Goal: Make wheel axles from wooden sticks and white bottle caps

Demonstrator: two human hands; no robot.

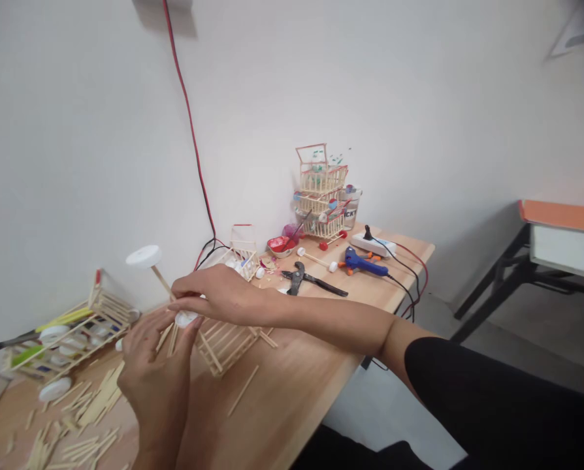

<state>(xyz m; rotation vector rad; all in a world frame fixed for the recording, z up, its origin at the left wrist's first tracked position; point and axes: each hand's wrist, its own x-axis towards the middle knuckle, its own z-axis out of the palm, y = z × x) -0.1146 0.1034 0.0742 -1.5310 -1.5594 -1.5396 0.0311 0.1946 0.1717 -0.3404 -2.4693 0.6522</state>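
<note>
My left hand (157, 365) is closed with its fingertips and thumb around a white bottle cap (187, 318). Just above it, my right hand (218, 294) pinches a thin wooden stick (162, 282). A second white cap (144, 256) sits on the stick's upper end, tilted up to the left. The stick's lower end meets the cap in my left hand, though my fingers partly hide the joint. Below my hands, a small cart frame of wooden sticks (228, 346) lies on the table.
Behind are pliers (299, 279), a blue glue gun (363, 262), a power strip (373, 245), a red paint dish (282, 245) and stacked stick carts (324, 196). Left are a stick cart of caps (76, 339) and loose sticks (98, 398). The table edge (331, 405) runs to the right.
</note>
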